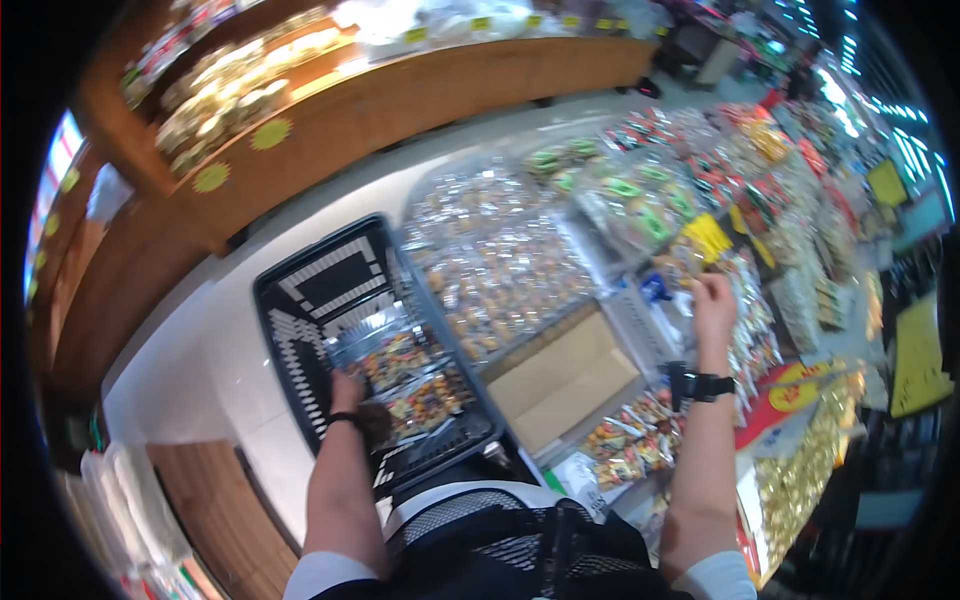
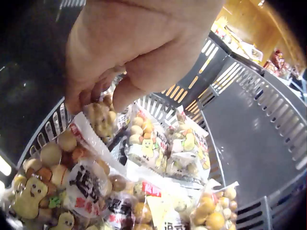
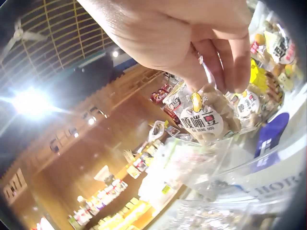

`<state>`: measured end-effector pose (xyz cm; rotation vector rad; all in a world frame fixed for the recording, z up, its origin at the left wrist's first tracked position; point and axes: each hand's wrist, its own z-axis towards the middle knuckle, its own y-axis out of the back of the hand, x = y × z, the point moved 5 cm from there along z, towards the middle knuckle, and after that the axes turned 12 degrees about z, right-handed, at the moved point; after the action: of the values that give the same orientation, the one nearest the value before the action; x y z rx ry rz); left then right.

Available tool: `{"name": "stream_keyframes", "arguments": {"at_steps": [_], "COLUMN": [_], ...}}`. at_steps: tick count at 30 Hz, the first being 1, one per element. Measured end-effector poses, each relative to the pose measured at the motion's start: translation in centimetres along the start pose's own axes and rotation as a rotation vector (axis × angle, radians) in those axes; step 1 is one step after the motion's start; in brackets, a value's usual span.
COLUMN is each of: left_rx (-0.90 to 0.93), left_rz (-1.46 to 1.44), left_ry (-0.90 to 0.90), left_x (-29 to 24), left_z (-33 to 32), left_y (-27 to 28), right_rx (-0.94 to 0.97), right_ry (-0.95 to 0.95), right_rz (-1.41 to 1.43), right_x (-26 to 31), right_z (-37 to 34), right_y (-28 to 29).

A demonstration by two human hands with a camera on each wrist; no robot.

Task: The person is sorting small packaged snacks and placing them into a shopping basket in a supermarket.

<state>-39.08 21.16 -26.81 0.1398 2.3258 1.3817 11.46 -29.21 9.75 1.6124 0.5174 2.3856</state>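
Inside a black plastic shopping basket (image 1: 287, 370), my left hand (image 1: 347, 390) reaches down at the packets' left side. The left wrist view shows its thumb and fingers pinching a small clear snack packet (image 2: 100, 120). Around it lie more bean and nut packets (image 2: 146, 143), printed with cartoon peanuts. My right hand (image 1: 714, 308) is raised over the display on the right. Between thumb and fingers it pinches the top of a clear bean snack packet (image 3: 207, 123) with a round white label reading "GA BENG DOU". A similar packet (image 3: 249, 106) shows just behind it.
Beside the basket stands a cardboard box (image 1: 565, 385) with its bottom showing. Wrapped snacks (image 1: 500, 270) fill the bin beyond it, and mixed packets (image 1: 635, 440) lie nearer me. A wooden shelf unit (image 1: 400, 115) runs along the back; a brown wooden board (image 1: 220, 510) is at lower left.
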Motion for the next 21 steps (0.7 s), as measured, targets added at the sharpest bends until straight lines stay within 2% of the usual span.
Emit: {"name": "stream_keyframes", "arguments": {"at_steps": [2,3,5,7,8,9,11,13,15,18,20,21], "left_rx": [-0.134,-0.179,-0.227,-0.55,-0.439,-0.356,-0.123,0.147,0.349,0.393,0.506,0.468], "left_rz": [-0.015,-0.06,-0.101,-0.368,-0.638,-0.709,-0.819,-0.856,-0.82,-0.697,-0.858,-0.863], "left_ry": [0.216,0.141,0.053,-0.263,-0.343,-0.432,-0.574,-0.705,-0.806,-0.919,-0.849,-0.82], "left_x": [-2.9,-4.9,-8.2,-13.6,-17.6,-21.4,-28.2,-32.8,-35.4,-36.5,-35.6,-34.2], "left_z": [-2.3,-3.1,-4.1,-6.8,-9.2,-11.6,-17.1,-21.3,-24.3,-25.6,-25.0,-24.4], "left_y": [4.0,6.2,9.9,14.2,16.1,18.2,20.9,21.1,20.1,17.1,15.4,16.4], "right_rx": [0.045,0.045,0.169,0.296,0.353,0.358,0.504,0.575,0.658,0.729,0.751,0.734], "right_ry": [-0.179,-0.287,-0.449,-0.508,-0.523,-0.524,-0.555,-0.53,-0.485,-0.428,-0.422,-0.421], "right_rz": [0.299,0.489,0.717,0.796,0.822,0.831,0.803,0.766,0.699,0.656,0.593,0.567], "right_x": [2.8,4.6,5.7,7.1,7.4,8.0,9.8,11.2,12.4,13.5,13.7,13.4], "right_z": [-1.8,-3.0,-4.6,-6.1,-6.7,-7.4,-9.1,-10.7,-12.2,-13.9,-14.1,-14.0], "right_y": [-0.4,-0.9,-1.9,-3.2,-4.1,-4.8,-6.7,-8.3,-9.7,-10.6,-10.4,-10.3]}}
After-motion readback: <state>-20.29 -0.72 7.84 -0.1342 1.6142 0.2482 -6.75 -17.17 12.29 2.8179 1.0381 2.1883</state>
